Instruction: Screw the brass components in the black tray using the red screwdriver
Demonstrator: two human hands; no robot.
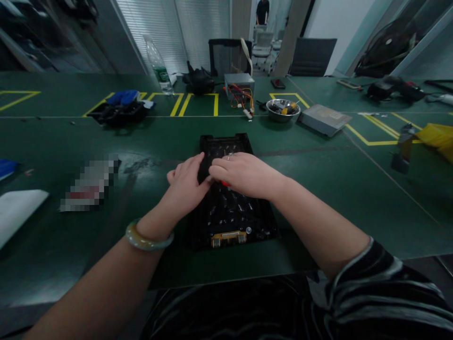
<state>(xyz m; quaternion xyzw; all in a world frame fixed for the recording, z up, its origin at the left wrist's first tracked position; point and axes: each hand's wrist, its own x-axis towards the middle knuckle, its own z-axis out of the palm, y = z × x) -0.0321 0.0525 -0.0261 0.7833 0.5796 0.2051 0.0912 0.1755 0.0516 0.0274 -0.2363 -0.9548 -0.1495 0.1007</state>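
A flat black plastic panel (pixel 230 212) with ribs, small clips and a gold connector at its near edge lies on the green table (pixel 318 189) in front of me. My left hand (pixel 186 184) rests on the panel's left side with its fingers curled over the edge. My right hand (pixel 242 174) lies across the middle of the panel, fingers bent and pressed together over a small red thing (pixel 225 183) that barely shows beneath them. The two hands touch each other.
Behind the panel stand a metal bowl (pixel 282 109) with tools, a grey power supply (pixel 239 89) with coloured wires, a flat grey drive (pixel 323 119), a water bottle (pixel 158 66) and a black tray (pixel 118 112). A white sheet (pixel 17 210) lies at the left, a yellow object (pixel 437 137) at the right.
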